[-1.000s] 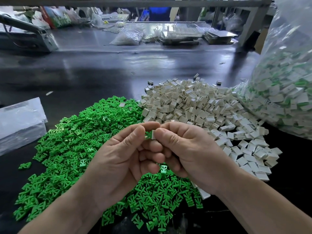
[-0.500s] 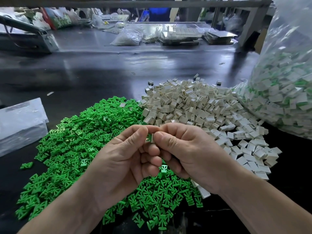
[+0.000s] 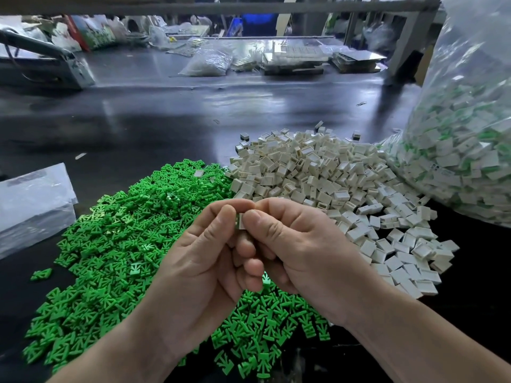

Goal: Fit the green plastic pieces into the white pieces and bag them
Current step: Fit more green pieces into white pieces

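Fingers: the left hand [image 3: 199, 266] and right hand [image 3: 298, 252] meet thumb to thumb, and the fingers [image 3: 260, 222] of both pinch one small held pair [image 3: 240, 221].
Held pair: a white shell with a sliver of green at its left edge, clamped between the thumbs. How deep the green sits is hidden.
Risk: if the green enters skewed, the thumb pressure would probably jam it or bend a prong. A slip would likely drop the pair into the loose parts below, where it would be hard to find.
Count, at the fingers: two hands, one pair.
Count, below and left of the fingers: one green heap [image 3: 110, 244], too many pieces to count, and one stray green piece [image 3: 41, 273] apart from its left edge.
Count, beyond and right of the fingers: one white heap [image 3: 318, 172], likewise uncountable.
Count, far right: one filled bag [image 3: 464, 150] of joined pieces.
Count, far left: one flat clear bag [image 3: 33, 200] on the dark surface [image 3: 166, 120].
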A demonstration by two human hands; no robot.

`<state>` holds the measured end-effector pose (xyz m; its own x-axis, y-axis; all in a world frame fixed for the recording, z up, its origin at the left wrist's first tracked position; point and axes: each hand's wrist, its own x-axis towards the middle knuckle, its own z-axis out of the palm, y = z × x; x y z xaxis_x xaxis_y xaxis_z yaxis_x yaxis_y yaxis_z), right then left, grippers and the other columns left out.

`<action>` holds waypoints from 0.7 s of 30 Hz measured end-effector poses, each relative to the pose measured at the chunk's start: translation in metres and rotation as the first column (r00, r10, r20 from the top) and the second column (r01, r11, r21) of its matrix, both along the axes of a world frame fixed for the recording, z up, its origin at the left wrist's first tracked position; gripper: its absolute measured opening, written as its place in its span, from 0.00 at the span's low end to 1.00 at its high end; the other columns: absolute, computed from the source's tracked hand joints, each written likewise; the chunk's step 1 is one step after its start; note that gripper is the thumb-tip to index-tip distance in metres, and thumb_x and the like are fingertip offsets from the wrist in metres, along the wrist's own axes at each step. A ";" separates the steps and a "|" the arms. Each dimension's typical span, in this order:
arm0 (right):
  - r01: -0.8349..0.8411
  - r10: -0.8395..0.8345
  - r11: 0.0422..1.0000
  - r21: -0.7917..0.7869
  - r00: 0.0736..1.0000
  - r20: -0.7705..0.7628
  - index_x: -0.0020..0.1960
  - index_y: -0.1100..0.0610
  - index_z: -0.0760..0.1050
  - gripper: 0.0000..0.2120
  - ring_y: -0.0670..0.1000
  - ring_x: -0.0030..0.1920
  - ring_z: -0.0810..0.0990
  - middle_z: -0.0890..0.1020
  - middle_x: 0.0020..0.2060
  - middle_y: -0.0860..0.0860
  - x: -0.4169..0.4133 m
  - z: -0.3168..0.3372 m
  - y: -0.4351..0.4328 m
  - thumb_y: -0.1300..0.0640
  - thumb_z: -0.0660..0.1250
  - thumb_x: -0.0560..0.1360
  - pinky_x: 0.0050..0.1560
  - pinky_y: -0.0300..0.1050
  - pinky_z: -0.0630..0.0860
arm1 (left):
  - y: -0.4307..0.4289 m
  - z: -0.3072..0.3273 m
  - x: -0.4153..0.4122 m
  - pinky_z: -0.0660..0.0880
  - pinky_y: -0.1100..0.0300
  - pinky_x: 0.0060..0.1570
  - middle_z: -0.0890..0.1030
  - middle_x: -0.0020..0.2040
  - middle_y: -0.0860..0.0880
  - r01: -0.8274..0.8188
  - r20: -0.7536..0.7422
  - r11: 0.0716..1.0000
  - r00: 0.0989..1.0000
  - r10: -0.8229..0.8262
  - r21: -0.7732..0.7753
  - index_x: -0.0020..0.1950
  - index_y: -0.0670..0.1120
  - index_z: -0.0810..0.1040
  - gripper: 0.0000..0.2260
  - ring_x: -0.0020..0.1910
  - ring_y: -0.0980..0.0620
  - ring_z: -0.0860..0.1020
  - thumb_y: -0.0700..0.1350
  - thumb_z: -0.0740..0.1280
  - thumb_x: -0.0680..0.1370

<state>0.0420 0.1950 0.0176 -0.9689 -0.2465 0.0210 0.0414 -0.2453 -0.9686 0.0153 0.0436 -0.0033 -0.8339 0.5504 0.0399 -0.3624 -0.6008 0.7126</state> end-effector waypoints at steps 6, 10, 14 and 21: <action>-0.008 0.008 0.999 0.047 1.000 -0.010 0.38 0.46 0.79 0.13 0.47 0.23 0.64 0.74 0.28 0.47 -0.001 -0.003 -0.001 0.53 0.65 0.81 0.20 0.35 0.60 | -0.004 0.000 -0.002 0.77 0.62 0.25 0.79 0.30 0.46 0.029 -0.040 0.999 0.999 -0.030 -0.029 0.48 0.46 0.83 0.11 0.26 0.51 0.80 0.47 0.78 0.69; -0.003 0.003 0.999 0.049 1.000 0.003 0.36 0.46 0.78 0.13 0.48 0.23 0.63 0.72 0.28 0.50 -0.002 -0.004 -0.003 0.50 0.65 0.79 0.20 0.35 0.59 | -0.002 0.001 0.000 0.75 0.63 0.22 0.78 0.28 0.47 -0.024 -0.055 0.998 0.998 0.021 -0.062 0.46 0.47 0.83 0.12 0.23 0.52 0.78 0.48 0.79 0.67; -0.010 0.010 0.998 0.061 1.000 -0.009 0.36 0.47 0.77 0.15 0.49 0.24 0.65 0.75 0.29 0.51 -0.003 -0.006 -0.001 0.51 0.63 0.82 0.21 0.35 0.61 | -0.001 0.001 0.000 0.76 0.62 0.23 0.78 0.30 0.46 -0.043 -0.073 0.997 0.997 0.038 -0.065 0.49 0.45 0.82 0.13 0.25 0.51 0.79 0.49 0.77 0.69; -0.034 0.034 0.999 0.009 0.998 0.052 0.38 0.55 0.74 0.12 0.50 0.24 0.68 0.76 0.28 0.52 -0.007 -0.010 0.001 0.51 0.63 0.78 0.21 0.35 0.63 | -0.008 -0.002 -0.009 0.78 0.59 0.27 0.79 0.33 0.43 -0.025 -0.158 0.991 0.988 0.004 -0.133 0.55 0.43 0.81 0.12 0.28 0.49 0.80 0.47 0.72 0.74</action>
<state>0.0349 0.1963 0.0073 -0.9597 -0.2791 -0.0320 0.1001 -0.2334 -0.9672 0.0067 0.0351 -0.0051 -0.8312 0.5474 0.0971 -0.2319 -0.5001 0.8343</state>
